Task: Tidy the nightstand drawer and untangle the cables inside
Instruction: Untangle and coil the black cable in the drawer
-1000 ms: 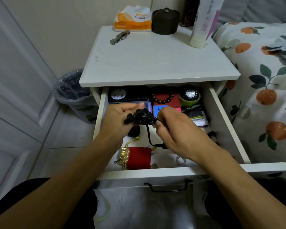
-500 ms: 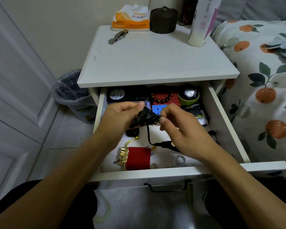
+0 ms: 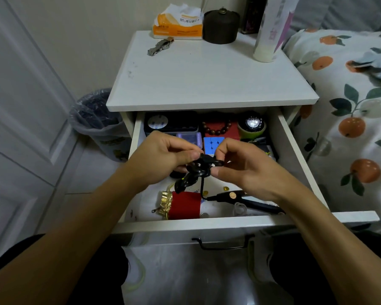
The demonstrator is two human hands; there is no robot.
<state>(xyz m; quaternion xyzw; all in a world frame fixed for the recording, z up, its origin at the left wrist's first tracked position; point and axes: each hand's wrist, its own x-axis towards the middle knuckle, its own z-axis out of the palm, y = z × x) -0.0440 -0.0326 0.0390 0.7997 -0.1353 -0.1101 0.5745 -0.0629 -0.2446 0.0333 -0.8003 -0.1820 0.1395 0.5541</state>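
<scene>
The tangled black cable (image 3: 198,170) was held above the open nightstand drawer (image 3: 229,222), with one strand running down to a black plug (image 3: 228,196) lying inside near the front. The left hand (image 3: 163,157) pinched the bundle's left side between curled fingers and thumb, while the right hand (image 3: 249,168) pinched its right edge likewise. Below them lay a red pouch (image 3: 185,205), and a blue cube (image 3: 213,144) sat further back.

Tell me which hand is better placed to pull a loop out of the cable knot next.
Probably the right hand: its fingertips already pinch a loop of the black cable, while the left hand steadies the bundle.
</scene>
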